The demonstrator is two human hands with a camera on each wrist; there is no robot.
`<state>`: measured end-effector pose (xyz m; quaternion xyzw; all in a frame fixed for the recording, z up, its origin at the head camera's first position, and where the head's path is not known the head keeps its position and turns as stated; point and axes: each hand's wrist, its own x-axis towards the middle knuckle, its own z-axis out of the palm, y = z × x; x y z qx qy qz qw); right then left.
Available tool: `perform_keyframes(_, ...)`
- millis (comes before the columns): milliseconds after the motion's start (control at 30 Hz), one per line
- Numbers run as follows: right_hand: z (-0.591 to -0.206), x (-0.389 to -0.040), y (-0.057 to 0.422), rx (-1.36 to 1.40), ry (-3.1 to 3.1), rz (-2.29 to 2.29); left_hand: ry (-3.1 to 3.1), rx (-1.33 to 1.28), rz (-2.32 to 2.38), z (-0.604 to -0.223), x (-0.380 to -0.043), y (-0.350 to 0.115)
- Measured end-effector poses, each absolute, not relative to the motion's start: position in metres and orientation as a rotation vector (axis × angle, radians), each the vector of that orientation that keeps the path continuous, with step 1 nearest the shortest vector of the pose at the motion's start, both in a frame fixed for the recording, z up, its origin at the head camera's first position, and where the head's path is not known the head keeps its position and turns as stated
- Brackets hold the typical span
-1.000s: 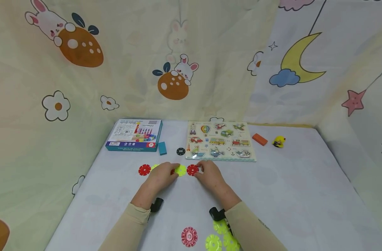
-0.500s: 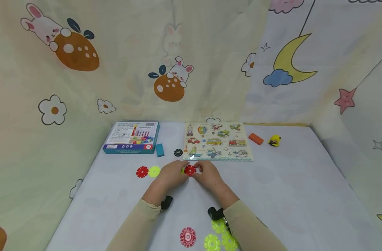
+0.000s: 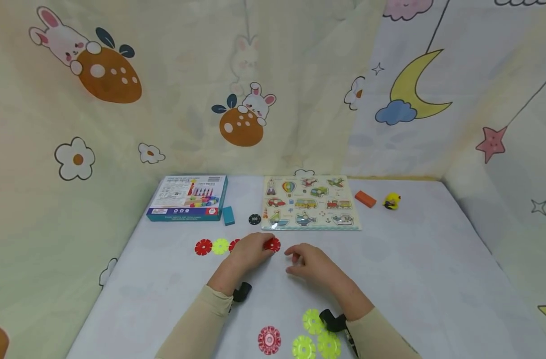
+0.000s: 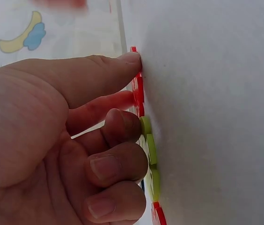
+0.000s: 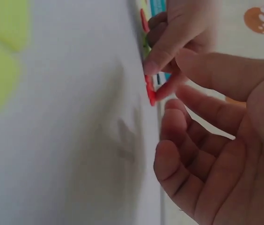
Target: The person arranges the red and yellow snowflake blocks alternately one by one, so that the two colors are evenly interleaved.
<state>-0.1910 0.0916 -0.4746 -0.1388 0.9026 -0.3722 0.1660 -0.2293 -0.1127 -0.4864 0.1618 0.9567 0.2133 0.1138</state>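
Note:
My left hand (image 3: 250, 250) pinches a red notched plastic disc (image 3: 273, 244) between thumb and index finger, at the right end of a row on the table. A yellow-green disc (image 4: 151, 150) beside it shows in the left wrist view, under the curled fingers. Further left in the row lie a red disc (image 3: 203, 247), a yellow-green disc (image 3: 220, 246) and another red disc (image 3: 234, 244), partly covered by the hand. My right hand (image 3: 315, 264) is just right of the held disc, fingers loosely bent, with nothing in it.
Near the front lie a patterned red disc (image 3: 269, 340) and several yellow-green discs (image 3: 304, 347). Along the back are a flat box (image 3: 188, 198), a blue block (image 3: 228, 215), a black chip (image 3: 254, 219), a picture puzzle board (image 3: 311, 203), an orange block (image 3: 365, 199) and a yellow toy duck (image 3: 392, 201).
The left hand moved right along the row, from the yellow-green disc to the end red disc. The right hand let go of that red disc and drew back to the right.

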Motion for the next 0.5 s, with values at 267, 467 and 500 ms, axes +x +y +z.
perform_keyframes(267,-0.475,-0.130,0.128,-0.399,2.442,-0.951,2.795,0.466,0.647,-0.481,-0.228,-0.113)
perform_keyframes(467,-0.488,-0.100,0.142,-0.410,2.559,-0.870,2.791,0.446,0.651,-0.483,-0.228,-0.112)
perform_keyframes(500,-0.489,-0.097,0.141,-0.393,2.586,-0.846,2.791,0.443,0.652,-0.484,-0.228,-0.112)
